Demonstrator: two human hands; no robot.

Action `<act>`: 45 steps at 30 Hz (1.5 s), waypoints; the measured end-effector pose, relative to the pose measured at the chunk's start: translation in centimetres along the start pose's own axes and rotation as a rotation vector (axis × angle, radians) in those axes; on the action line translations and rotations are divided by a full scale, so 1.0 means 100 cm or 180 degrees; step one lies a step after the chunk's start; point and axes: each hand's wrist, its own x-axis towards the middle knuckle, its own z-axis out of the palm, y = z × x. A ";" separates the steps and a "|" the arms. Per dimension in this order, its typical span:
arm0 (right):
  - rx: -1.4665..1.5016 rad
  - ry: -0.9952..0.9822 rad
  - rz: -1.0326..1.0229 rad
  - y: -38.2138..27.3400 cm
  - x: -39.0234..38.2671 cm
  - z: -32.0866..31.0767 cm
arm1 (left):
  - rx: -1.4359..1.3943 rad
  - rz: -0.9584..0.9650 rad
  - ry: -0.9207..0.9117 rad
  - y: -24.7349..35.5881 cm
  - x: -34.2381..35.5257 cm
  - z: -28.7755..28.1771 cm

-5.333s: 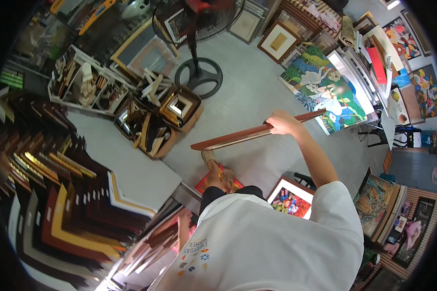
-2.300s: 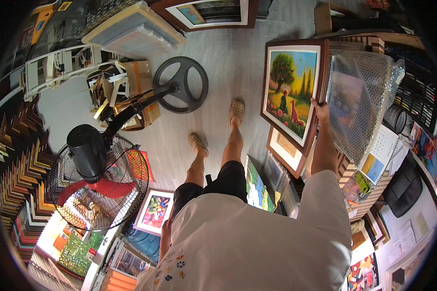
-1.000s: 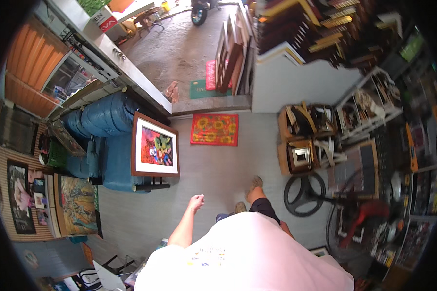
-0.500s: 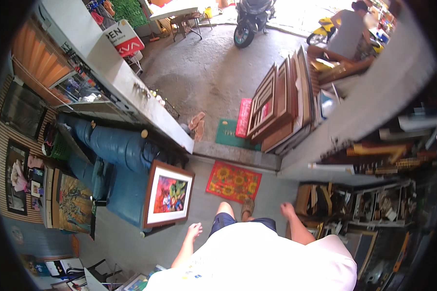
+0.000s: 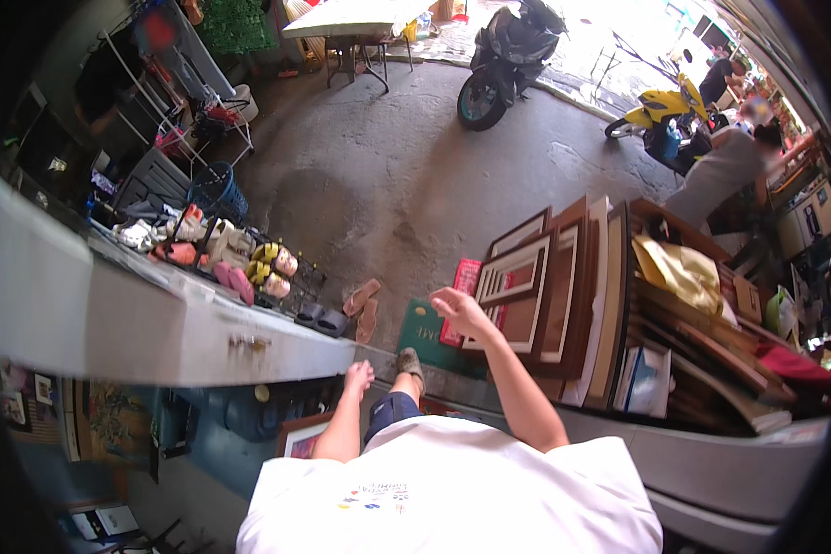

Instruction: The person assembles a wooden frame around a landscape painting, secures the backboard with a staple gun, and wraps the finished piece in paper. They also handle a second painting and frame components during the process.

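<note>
The right hand (image 5: 462,312), apparently empty with fingers loosely bent, is nearer than the loosely curled left hand (image 5: 359,377) to the leaning brown picture frames (image 5: 537,300), which stand just to the right hand's right, long edges slanting away forward.

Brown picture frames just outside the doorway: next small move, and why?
Probably ease the right hand rightward toward the brown picture frames: it looks empty and appears nearer to them than the left hand.
</note>
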 end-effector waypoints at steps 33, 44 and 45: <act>0.0938 0.0723 0.0328 0.156 0.780 -0.460 | 0.0471 -0.1319 0.0246 0.504 0.471 0.191; 0.0849 0.0968 0.2211 0.228 0.925 -0.546 | 0.0249 0.1408 0.0400 1.038 0.763 0.364; 0.0827 0.0914 0.2323 0.230 0.950 -0.554 | 0.0141 0.1571 0.0320 1.068 0.786 0.379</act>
